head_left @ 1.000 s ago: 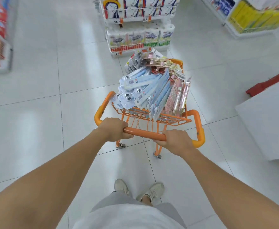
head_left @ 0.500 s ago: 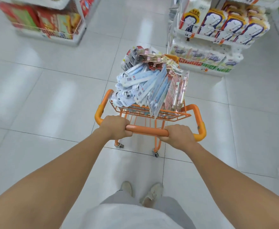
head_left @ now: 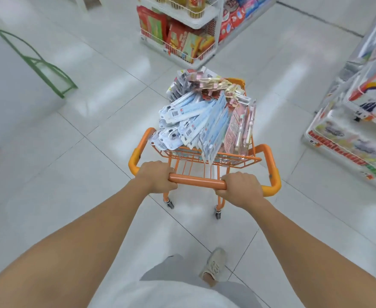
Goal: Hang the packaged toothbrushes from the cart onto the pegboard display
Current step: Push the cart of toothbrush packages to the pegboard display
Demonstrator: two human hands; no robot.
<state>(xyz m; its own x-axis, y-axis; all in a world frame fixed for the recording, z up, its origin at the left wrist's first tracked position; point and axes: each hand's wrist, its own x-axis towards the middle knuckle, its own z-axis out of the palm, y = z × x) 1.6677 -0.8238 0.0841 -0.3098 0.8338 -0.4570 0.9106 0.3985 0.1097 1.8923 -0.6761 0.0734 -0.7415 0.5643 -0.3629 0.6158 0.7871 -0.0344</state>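
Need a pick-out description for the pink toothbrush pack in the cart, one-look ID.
Find the orange cart both hands push. Its basket is heaped with toothbrush packs, mostly pale blue. The pink pack stands on edge against the basket's right side, the only large pink one beside the blue.

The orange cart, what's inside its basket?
The orange cart holds a heap of packaged toothbrushes: blue-and-white packs in front, pink ones at the right, darker packs behind. Whatever lies beneath the heap is covered.
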